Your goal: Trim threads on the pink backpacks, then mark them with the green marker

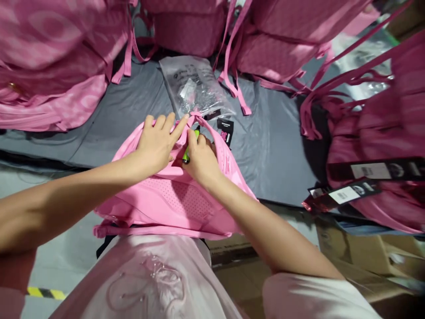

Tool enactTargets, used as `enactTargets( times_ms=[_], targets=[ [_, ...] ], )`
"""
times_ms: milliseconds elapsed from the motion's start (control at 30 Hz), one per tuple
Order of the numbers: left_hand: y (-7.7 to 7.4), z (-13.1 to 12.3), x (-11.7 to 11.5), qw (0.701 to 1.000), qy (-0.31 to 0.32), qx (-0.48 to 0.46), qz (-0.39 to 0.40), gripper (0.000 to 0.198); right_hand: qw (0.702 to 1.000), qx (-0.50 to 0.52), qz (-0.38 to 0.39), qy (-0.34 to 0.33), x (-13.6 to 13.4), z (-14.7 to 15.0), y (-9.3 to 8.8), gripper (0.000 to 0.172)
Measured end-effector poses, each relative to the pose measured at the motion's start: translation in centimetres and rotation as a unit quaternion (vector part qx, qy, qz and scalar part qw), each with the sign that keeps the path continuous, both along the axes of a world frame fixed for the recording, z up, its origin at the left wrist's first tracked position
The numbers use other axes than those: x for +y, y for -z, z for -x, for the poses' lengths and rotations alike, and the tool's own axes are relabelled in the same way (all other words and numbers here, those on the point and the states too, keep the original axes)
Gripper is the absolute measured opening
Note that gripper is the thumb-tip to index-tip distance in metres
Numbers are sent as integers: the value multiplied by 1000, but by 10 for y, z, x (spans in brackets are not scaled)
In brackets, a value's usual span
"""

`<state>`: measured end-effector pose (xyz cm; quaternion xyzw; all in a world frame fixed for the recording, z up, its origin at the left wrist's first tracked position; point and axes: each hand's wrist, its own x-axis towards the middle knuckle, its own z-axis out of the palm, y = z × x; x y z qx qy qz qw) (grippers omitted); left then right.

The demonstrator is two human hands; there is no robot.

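A pink backpack with a dotted mesh panel lies at the front edge of the grey-covered table, close against my body. My left hand rests on its upper left part, fingers spread and index finger reaching to the pink loop at the top. Just right of it, my right hand is closed around a slim bright-green tool with black ends; its exact kind is unclear. A black hang tag lies beside the backpack's right edge, and the fingers of my right hand are partly hidden.
A clear plastic bag lies just beyond the backpack on the grey table cover. More pink backpacks stand along the left, back and right, straps trailing. Tags hang at the right. Cardboard boxes sit below the table.
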<state>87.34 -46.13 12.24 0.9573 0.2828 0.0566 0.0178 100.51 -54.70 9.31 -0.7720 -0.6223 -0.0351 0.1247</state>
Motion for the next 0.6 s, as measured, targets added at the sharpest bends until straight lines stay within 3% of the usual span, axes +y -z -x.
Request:
enactTargets(
  times_ms=[167, 600],
  targets=[
    [-7, 9, 2, 999, 19, 28, -18, 93, 999, 42, -17, -10, -13, -6, -5, 83],
    [0, -1, 4, 999, 0, 30, -39, 85, 997, 75, -32, 0, -8, -8, 0, 83]
  ],
)
